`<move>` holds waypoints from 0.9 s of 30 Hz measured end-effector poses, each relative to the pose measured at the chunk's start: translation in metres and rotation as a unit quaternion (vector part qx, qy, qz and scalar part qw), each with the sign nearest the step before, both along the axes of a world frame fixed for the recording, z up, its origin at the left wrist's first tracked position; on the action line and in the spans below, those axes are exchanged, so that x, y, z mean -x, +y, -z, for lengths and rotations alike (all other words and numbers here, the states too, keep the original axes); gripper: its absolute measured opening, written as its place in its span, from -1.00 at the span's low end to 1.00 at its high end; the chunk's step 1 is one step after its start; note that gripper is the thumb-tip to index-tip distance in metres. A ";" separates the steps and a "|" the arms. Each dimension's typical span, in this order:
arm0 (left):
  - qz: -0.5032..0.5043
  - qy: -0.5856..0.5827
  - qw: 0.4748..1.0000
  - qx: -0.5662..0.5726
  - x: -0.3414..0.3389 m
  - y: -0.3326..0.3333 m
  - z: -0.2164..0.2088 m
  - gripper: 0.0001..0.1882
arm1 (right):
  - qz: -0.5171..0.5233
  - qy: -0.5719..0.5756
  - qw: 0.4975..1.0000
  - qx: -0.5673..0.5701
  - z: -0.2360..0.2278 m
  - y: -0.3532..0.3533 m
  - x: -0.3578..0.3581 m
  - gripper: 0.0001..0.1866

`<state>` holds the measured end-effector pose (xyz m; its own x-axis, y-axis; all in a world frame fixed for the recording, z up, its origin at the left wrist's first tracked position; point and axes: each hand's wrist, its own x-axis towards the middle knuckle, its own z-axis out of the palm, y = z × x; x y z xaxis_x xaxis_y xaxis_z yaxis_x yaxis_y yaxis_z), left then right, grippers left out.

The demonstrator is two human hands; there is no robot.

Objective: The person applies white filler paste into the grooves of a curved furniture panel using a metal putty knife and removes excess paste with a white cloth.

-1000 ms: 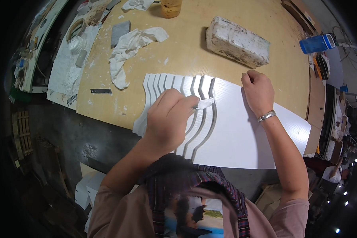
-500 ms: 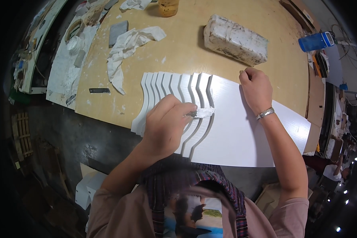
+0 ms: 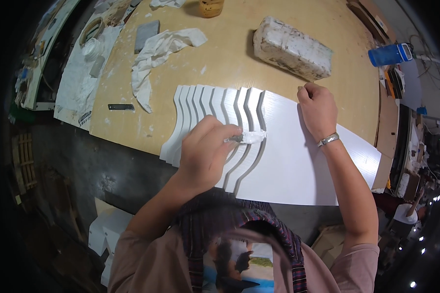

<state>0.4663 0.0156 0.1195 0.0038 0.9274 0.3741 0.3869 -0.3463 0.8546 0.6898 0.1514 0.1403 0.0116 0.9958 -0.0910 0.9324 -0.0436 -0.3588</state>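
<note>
A stack of white curved-edge boards (image 3: 288, 161) lies fanned out on the table in front of me, their wavy edges stepped toward the left. My left hand (image 3: 203, 151) is closed around a small scraper (image 3: 254, 137), its blade coated in white paste. That blade lies over the wavy edges of the uppermost boards. The fingers hide the rest of the tool. Curled into a fist, my right hand (image 3: 318, 110) rests near the far edge of the top board. Whether something small is pinched in it, I cannot tell.
Beyond the boards sits a paint-stained white block (image 3: 292, 49) on the wooden table (image 3: 220, 53). To the left lie a crumpled white cloth (image 3: 149, 61), a grey block (image 3: 146, 36) and a dark flat blade (image 3: 121, 107). A jar (image 3: 210, 7) of amber liquid and a blue bottle (image 3: 390, 54) stand farther off.
The whole view has shifted slightly. Both hands keep nearly the same places on the boards, and the scraper stays at the same wavy edges.
</note>
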 end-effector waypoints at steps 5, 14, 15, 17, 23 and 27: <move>0.002 -0.003 1.000 -0.011 -0.003 0.006 0.001 -0.69 | 0.003 0.004 1.000 -0.007 0.002 0.000 -0.002 -0.67; -0.038 0.025 0.999 -0.006 0.002 0.009 -0.001 -0.72 | 0.006 0.001 1.000 0.001 -0.001 -0.001 0.001 -0.67; -0.024 0.019 0.999 -0.007 0.002 0.008 -0.004 -0.72 | 0.005 0.001 1.000 -0.001 -0.001 -0.001 0.001 -0.67; -0.011 0.013 1.000 -0.008 0.001 0.007 -0.005 -0.73 | 0.005 -0.001 1.000 0.000 -0.001 -0.001 -0.001 -0.67; -0.021 0.008 1.000 -0.010 0.002 0.007 -0.002 -0.71 | 0.008 -0.005 1.000 0.003 0.000 0.000 -0.001 -0.66; 0.037 -0.007 0.999 0.014 0.004 0.002 -0.003 -0.70 | 0.005 0.000 1.000 -0.005 0.003 0.000 -0.002 -0.66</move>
